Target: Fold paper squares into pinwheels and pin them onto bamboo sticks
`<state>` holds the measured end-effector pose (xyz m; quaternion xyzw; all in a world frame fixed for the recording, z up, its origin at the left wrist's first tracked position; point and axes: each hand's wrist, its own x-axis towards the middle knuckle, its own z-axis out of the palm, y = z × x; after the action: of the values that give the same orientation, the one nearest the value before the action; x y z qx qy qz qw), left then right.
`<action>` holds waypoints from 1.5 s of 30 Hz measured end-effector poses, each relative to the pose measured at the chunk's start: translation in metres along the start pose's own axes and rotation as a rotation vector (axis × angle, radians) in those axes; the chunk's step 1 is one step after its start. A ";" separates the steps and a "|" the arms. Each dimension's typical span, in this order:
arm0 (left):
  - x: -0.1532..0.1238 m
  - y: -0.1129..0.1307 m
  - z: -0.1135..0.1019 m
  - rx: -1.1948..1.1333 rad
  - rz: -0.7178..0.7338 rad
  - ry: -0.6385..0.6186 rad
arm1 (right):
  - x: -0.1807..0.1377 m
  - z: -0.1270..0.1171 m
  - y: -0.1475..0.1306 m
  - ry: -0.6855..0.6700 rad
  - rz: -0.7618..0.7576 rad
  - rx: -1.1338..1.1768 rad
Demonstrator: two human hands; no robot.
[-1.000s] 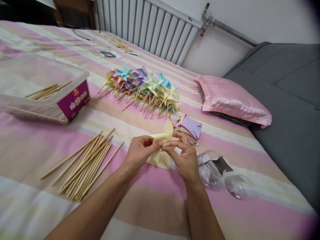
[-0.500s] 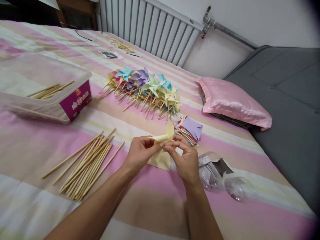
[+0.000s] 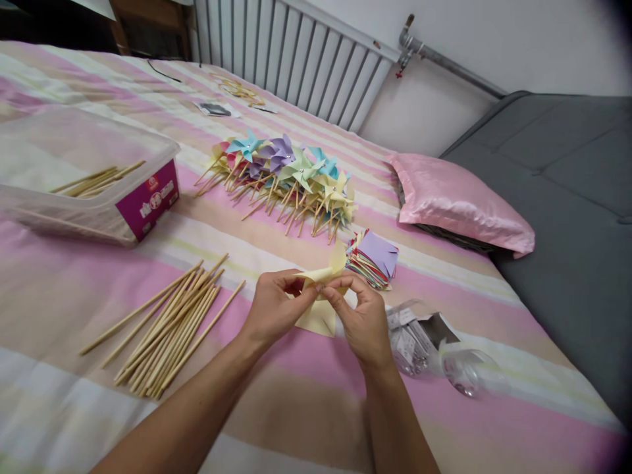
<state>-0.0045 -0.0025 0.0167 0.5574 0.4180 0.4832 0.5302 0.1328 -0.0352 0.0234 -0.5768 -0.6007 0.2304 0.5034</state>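
Note:
My left hand (image 3: 274,306) and my right hand (image 3: 360,316) both pinch a pale yellow paper pinwheel piece (image 3: 320,309) just above the striped bedspread (image 3: 306,388). One flap of the paper curls up between my fingertips. A bundle of wooden sticks (image 3: 170,326) lies to the left of my left hand. A stack of coloured paper squares (image 3: 374,258) sits just beyond my right hand. A row of finished pinwheels on sticks (image 3: 284,174) lies further back.
A clear plastic box (image 3: 93,181) holding a few sticks stands at the left. Small clear bags and a clear container (image 3: 434,349) lie right of my right hand. A pink pillow (image 3: 457,201), a grey mattress (image 3: 573,217) and a radiator (image 3: 296,56) border the bed.
Both hands have kept pinching the yellow paper and shifted slightly, folding its flap lower. The view has drifted a little.

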 end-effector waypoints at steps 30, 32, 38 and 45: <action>-0.003 -0.002 0.003 0.121 0.051 -0.015 | -0.001 0.002 0.008 -0.109 0.222 0.352; -0.003 -0.002 0.003 0.100 0.049 -0.016 | -0.001 0.002 0.008 -0.104 0.218 0.351; -0.003 -0.002 0.004 0.070 0.051 -0.016 | -0.001 0.002 0.010 -0.103 0.240 0.375; -0.004 -0.003 0.004 0.106 0.046 -0.028 | 0.000 0.000 0.011 -0.131 0.248 0.388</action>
<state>-0.0011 -0.0070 0.0138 0.6009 0.4227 0.4644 0.4945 0.1376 -0.0325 0.0141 -0.5224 -0.5011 0.4386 0.5326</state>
